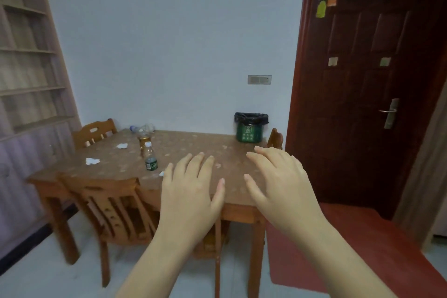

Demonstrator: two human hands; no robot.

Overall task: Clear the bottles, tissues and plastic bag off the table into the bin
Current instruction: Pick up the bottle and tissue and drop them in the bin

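Green-label bottle [151, 161] upright on the left half of the table [193, 143], clear, white-capped, mostly see-through above the label. Amber bottle [144, 141] just behind, upright too, lower part covered by the nearer one. Lying bottle [135, 128] at the far edge, clear with a bluish cap, blurring into a crumpled clear mass [148, 126] beside it, possibly the plastic bag, too hazy to say. Far tissue [122, 145] and left tissue [92, 161] lying apart, left of the bottles; white scrap [161, 173] peeking out by the left hand [191, 196], mostly hidden behind its little finger. Bin [250, 132] green with a black liner, at the far right corner, seemingly standing on the tabletop. Right hand [280, 184] beside the left, both palm down over the near right part of the table, fingers straight and spread, holding nothing; touching or hovering, hard to tell. By count: three bottles, two tissues plus the scrap, one bin, three chairs. Near chair [108, 203] tucked in, far chair [95, 131] across, third chair [275, 138] only a backrest corner. Dark red door [377, 94] to the right; shelf unit [29, 55] cut off at the left edge.
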